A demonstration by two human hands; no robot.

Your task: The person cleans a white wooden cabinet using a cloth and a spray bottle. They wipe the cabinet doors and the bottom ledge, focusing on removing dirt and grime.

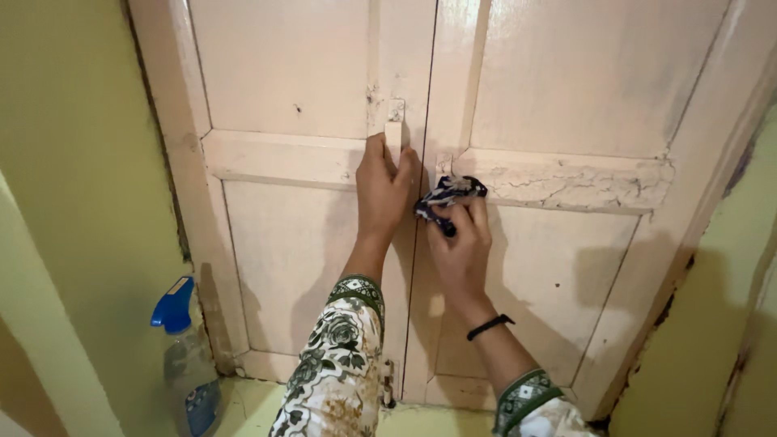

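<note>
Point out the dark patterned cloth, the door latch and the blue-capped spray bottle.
dark patterned cloth [450, 193], head view, bunched middle.
pale door latch [393, 136], head view, upper bar.
blue-capped spray bottle [188, 364], head view, clear body.

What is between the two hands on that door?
In the head view, only the dark vertical seam where the two door leaves meet runs between the left hand on the latch and the right hand pressing a dark patterned cloth.

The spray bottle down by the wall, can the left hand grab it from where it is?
Probably not without bending. The left hand is up on the door latch, while the spray bottle stands low on the floor, far off to the left. Nothing blocks the way, though.
</note>
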